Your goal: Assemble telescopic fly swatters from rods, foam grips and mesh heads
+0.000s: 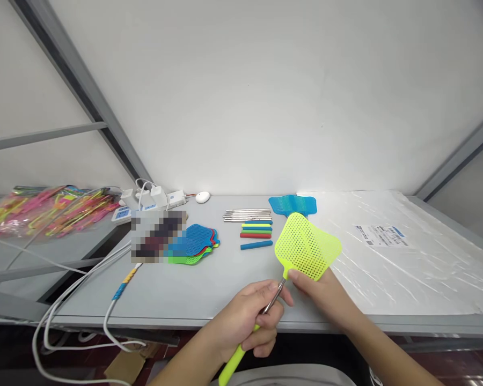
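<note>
A yellow-green fly swatter is held up at the table's front edge, its mesh head tilted up and its metal rod slanting down to a matching plastic handle. My left hand is closed around the rod, just above that handle. With its thumb on the neck of the head, my right hand grips the swatter; its other fingers are mostly hidden behind the mesh. Beyond my hands lie several coloured handles, a row of thin metal rods and a blue swatter head.
Left of the handles is a stack of coloured swatter heads, partly under a pixelated patch. Bagged colourful items, a power strip and white cables are farther left. A white plastic-wrapped sheet covers the table's right side.
</note>
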{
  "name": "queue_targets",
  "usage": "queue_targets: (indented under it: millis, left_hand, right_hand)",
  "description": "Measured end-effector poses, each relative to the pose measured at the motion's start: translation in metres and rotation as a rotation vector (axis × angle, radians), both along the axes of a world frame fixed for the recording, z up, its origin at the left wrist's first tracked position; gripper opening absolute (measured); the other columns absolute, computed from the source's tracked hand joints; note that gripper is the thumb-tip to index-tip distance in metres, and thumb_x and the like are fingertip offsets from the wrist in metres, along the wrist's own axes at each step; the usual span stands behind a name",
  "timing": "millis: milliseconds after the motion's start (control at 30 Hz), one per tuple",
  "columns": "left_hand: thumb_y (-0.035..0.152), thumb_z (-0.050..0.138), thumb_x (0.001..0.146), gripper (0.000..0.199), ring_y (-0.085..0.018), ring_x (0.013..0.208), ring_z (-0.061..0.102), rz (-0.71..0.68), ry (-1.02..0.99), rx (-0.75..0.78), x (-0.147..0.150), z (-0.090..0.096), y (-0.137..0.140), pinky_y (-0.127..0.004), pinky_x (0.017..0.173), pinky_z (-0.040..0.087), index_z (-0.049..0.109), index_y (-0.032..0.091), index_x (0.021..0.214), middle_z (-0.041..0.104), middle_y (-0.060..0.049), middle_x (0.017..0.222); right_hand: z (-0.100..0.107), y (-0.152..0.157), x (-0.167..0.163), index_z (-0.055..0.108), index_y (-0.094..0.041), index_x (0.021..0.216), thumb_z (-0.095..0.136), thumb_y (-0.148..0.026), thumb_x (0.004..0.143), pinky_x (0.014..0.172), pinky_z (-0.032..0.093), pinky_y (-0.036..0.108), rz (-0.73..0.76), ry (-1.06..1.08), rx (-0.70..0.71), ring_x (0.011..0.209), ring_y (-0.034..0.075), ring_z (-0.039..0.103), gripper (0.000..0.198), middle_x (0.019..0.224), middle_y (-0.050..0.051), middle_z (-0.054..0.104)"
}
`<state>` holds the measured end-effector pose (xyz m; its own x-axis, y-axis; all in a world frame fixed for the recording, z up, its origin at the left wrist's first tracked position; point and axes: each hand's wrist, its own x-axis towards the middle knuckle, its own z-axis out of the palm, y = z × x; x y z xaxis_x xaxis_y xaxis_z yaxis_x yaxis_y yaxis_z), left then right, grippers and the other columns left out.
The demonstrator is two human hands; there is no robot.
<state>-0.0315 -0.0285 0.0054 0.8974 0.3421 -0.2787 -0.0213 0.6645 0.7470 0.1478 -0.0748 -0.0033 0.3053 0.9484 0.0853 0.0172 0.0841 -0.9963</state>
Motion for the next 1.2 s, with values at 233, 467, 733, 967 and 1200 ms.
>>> queue_targets:
  millis: [233, 467, 733, 967, 1200]
  left_hand:
    - [0.045, 0.036, 0.099, 0.033, -0.003, 0.029, 0.018, -0.013, 0.046, 0.119, 0.001, 0.001, -0.004, -0.018, 0.036, 0.033, 0.056, 0.019, 0.092, 0.030, 0.011, 0.052]
    - [0.050, 0.040, 0.096, 0.028, -0.011, 0.049, 0.034, 0.042, 0.381, 0.863, -0.015, 0.023, -0.006, -0.022, 0.048, 0.024, 0.052, 0.025, 0.092, 0.044, 0.005, 0.062]
    - [0.038, 0.031, 0.101, 0.026, -0.018, 0.055, 0.054, 0.014, 0.782, 1.634, -0.037, 0.044, -0.001, -0.028, 0.052, 0.019, 0.051, 0.027, 0.089, 0.059, 0.002, 0.066]
    - [0.035, 0.028, 0.102, 0.028, -0.019, 0.068, 0.060, 0.070, 0.851, 1.891, -0.026, 0.032, -0.006, -0.029, 0.057, 0.030, 0.055, 0.028, 0.098, 0.061, 0.001, 0.077]
    - [0.038, 0.028, 0.101, 0.031, -0.018, 0.063, 0.061, 0.154, 0.874, 1.930, -0.032, 0.025, 0.002, -0.029, 0.054, 0.029, 0.055, 0.026, 0.092, 0.060, 0.002, 0.072]
  right_hand:
    - [-0.003, -0.003, -0.015, 0.051, -0.023, 0.057, 0.048, -0.044, 0.093, 0.072, 0.043, 0.029, 0.360, -0.028, -0.075, 0.061, 0.014, 0.050, 0.042, 0.055, -0.003, 0.050]
    - [-0.013, -0.009, -0.008, 0.060, -0.023, 0.079, 0.056, -0.043, 0.090, 0.069, 0.041, 0.028, 0.201, -0.093, -0.056, 0.069, 0.015, 0.052, 0.023, 0.072, -0.002, 0.057]
    - [-0.010, 0.000, 0.016, 0.051, -0.022, 0.071, 0.063, -0.040, 0.087, 0.049, 0.029, 0.025, 0.004, 0.231, 0.151, 0.048, 0.009, 0.030, 0.027, 0.056, -0.007, 0.034]
    - [-0.029, 0.001, -0.004, 0.047, -0.021, 0.065, 0.054, -0.047, 0.092, 0.050, 0.029, 0.026, 0.081, 0.256, 0.072, 0.049, 0.011, 0.033, 0.038, 0.051, -0.006, 0.035]
    - [-0.023, 0.001, -0.001, 0.060, -0.020, 0.083, 0.046, -0.059, 0.092, 0.049, 0.029, 0.025, -0.002, 0.353, 0.180, 0.048, 0.010, 0.033, 0.042, 0.052, -0.006, 0.036]
